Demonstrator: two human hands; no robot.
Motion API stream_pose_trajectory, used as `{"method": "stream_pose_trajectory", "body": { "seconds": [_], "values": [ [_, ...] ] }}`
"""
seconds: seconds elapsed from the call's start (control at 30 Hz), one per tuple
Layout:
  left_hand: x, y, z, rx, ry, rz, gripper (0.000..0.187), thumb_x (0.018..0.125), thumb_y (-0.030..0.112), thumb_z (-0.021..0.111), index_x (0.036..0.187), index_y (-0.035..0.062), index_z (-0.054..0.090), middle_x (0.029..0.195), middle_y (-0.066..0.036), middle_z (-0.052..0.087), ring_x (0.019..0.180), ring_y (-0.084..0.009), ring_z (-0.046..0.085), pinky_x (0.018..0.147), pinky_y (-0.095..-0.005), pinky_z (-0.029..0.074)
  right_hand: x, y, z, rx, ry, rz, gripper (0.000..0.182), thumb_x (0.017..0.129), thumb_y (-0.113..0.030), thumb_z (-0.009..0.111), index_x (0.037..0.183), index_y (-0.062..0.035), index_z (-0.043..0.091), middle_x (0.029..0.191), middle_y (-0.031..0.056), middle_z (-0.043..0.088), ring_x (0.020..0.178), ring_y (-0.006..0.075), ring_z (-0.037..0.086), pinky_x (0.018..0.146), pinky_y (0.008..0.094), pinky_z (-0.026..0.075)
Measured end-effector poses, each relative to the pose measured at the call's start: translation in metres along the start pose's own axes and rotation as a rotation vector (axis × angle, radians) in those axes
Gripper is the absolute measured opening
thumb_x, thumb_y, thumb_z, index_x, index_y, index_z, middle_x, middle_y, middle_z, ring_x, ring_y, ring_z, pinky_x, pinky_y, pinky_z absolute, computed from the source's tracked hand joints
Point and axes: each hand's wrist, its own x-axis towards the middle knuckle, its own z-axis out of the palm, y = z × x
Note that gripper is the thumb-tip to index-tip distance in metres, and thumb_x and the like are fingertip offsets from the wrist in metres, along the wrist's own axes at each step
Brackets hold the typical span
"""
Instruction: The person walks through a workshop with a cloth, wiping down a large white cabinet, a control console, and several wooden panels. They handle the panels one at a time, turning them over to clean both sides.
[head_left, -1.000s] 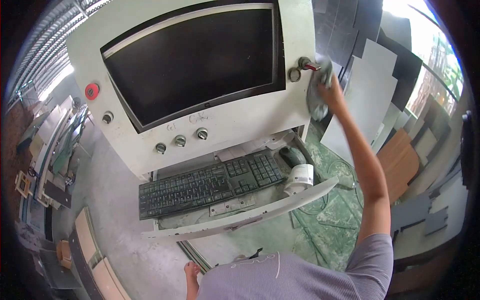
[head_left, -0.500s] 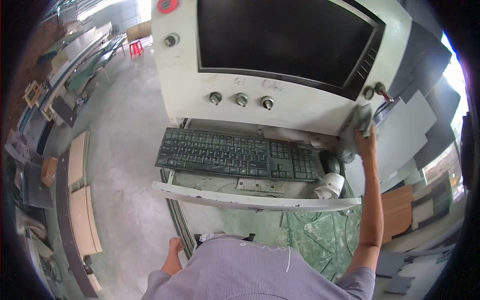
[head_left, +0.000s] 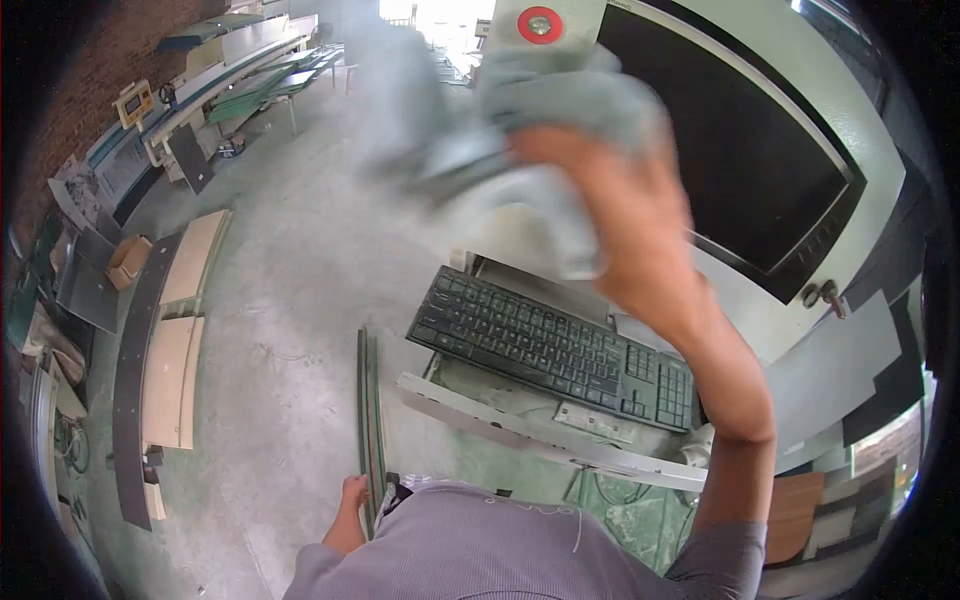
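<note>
My right hand [head_left: 610, 180] is raised in front of the control panel [head_left: 785, 315], blurred by motion, and grips a grey cloth [head_left: 585, 100]. Loose parts of the cloth swing out to the left, and some of the panel's left side and its knobs are hidden behind cloth and arm. The black monitor screen [head_left: 720, 130] is right of the hand, and a red-ringed button [head_left: 541, 26] shows just above the cloth. Below lies a dusty black keyboard [head_left: 530, 335] on a pull-out tray [head_left: 500, 425]. Low beside my waist, my left hand [head_left: 355, 490] has its fingers curled, with nothing visible in them.
A key-like red handle [head_left: 832, 298] sticks out at the panel's lower right corner. Light boards [head_left: 175, 380] lie on the dusty floor at left, near a cardboard box [head_left: 128, 262]. A long metal rail [head_left: 368, 400] runs beside me. Grey sheets [head_left: 840, 350] lean at right.
My right hand has swept the cloth from the panel's lower right corner up and left, across its left side. The view has turned left. My left hand stays by my waist.
</note>
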Motion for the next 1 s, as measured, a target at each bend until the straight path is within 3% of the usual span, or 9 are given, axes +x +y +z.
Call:
{"method": "stream_pose_trajectory", "body": {
  "seconds": [0.17, 0.33, 0.43, 0.57, 0.67, 0.77, 0.9, 0.97, 1.0],
  "values": [
    [-0.01, 0.003, -0.044, 0.075, 0.034, -0.076, 0.031, 0.077, 0.025, 0.049, 0.097, 0.0013, 0.049, 0.083, -0.014, 0.052, 0.065, -0.028, 0.057, 0.05, -0.0365, 0.045, 0.012, 0.015, 0.101, -0.277, -0.154, -0.306, 0.028, 0.067, -0.011, 0.056, 0.094, -0.0186, 0.053, 0.099, 0.0109, 0.044, 0.089, 0.0252, 0.049, 0.069, 0.0306, 0.048],
    [0.048, -0.056, -0.058, -0.02, -0.025, -0.196, 0.03, 0.079, 0.025, 0.048, 0.096, 0.0013, 0.047, 0.082, -0.015, 0.054, 0.06, -0.0299, 0.058, 0.047, -0.0384, 0.044, -0.04, 0.029, 0.118, -0.255, -0.251, -0.055, 0.038, 0.066, -0.004, 0.057, 0.1, -0.0189, 0.052, 0.1, 0.014, 0.045, 0.09, 0.0268, 0.051, 0.07, 0.032, 0.051],
    [0.071, -0.046, -0.069, 0.172, -0.106, -0.154, 0.025, 0.08, 0.026, 0.047, 0.09, 0.0033, 0.051, 0.076, -0.014, 0.055, 0.064, -0.0279, 0.057, 0.05, -0.038, 0.043, -0.045, 0.022, 0.082, -0.25, -0.196, 0.068, 0.037, 0.067, -0.009, 0.055, 0.102, -0.0198, 0.049, 0.093, 0.0105, 0.044, 0.084, 0.0259, 0.052, 0.054, 0.0311, 0.052],
    [0.088, 0.021, -0.059, 0.269, -0.162, -0.076, 0.026, 0.081, 0.028, 0.047, 0.095, 0.0056, 0.049, 0.081, -0.011, 0.055, 0.064, -0.0242, 0.056, 0.053, -0.0351, 0.042, -0.053, 0.012, -0.023, -0.02, 0.046, 0.229, 0.038, 0.062, -0.011, 0.068, 0.098, -0.0114, 0.055, 0.083, 0.0105, 0.057, 0.07, 0.023, 0.058, 0.06, 0.0302, 0.048],
    [0.096, 0.082, -0.026, 0.351, -0.254, 0.029, 0.026, 0.08, 0.029, 0.048, 0.093, 0.007, 0.051, 0.081, -0.01, 0.055, 0.066, -0.0244, 0.056, 0.055, -0.0358, 0.042, -0.128, -0.009, -0.112, -0.357, 0.007, 0.785, 0.033, 0.069, -0.007, 0.064, 0.101, -0.0056, 0.054, 0.08, 0.0057, 0.061, 0.068, 0.0148, 0.057, 0.06, 0.0241, 0.046],
    [0.099, 0.134, 0.017, 0.504, -0.378, 0.15, 0.025, 0.077, 0.031, 0.05, 0.088, 0.0084, 0.054, 0.08, -0.01, 0.056, 0.068, -0.026, 0.056, 0.057, -0.0378, 0.043, -0.171, -0.064, -0.166, -0.761, 0.227, 0.826, 0.034, 0.071, -0.008, 0.061, 0.103, 0.0022, 0.052, 0.091, 0.0053, 0.059, 0.076, 0.0125, 0.055, 0.067, 0.024, 0.043],
    [0.108, 0.164, 0.069, 1.025, -0.589, 0.503, 0.024, 0.074, 0.032, 0.052, 0.081, 0.0101, 0.058, 0.079, -0.01, 0.057, 0.071, -0.0281, 0.056, 0.06, -0.0406, 0.043, -0.266, -0.146, -0.181, -0.746, 0.734, 1.015, 0.044, 0.071, -0.013, 0.062, 0.11, 0.0024, 0.048, 0.104, 0.009, 0.053, 0.094, 0.0157, 0.051, 0.081, 0.0265, 0.04],
    [0.104, 0.175, 0.094, 1.684, -0.752, 1.182, 0.024, 0.072, 0.033, 0.053, 0.078, 0.011, 0.06, 0.079, -0.011, 0.058, 0.072, -0.0292, 0.056, 0.062, -0.042, 0.044, -0.321, -0.182, -0.169, -0.566, 1.309, 1.223, 0.041, 0.077, -0.011, 0.056, 0.115, -0.0021, 0.044, 0.111, 0.0074, 0.049, 0.1, 0.0146, 0.048, 0.083, 0.027, 0.041],
    [0.096, 0.176, 0.107, 1.852, -0.795, 1.361, 0.024, 0.071, 0.034, 0.054, 0.076, 0.0114, 0.061, 0.078, -0.011, 0.058, 0.073, -0.0297, 0.057, 0.063, -0.0426, 0.044, -0.356, -0.196, -0.16, -0.707, 1.166, 1.333, 0.037, 0.079, -0.011, 0.054, 0.114, -0.0026, 0.044, 0.108, 0.0067, 0.05, 0.096, 0.0143, 0.049, 0.08, 0.0274, 0.042]
  ]
}}
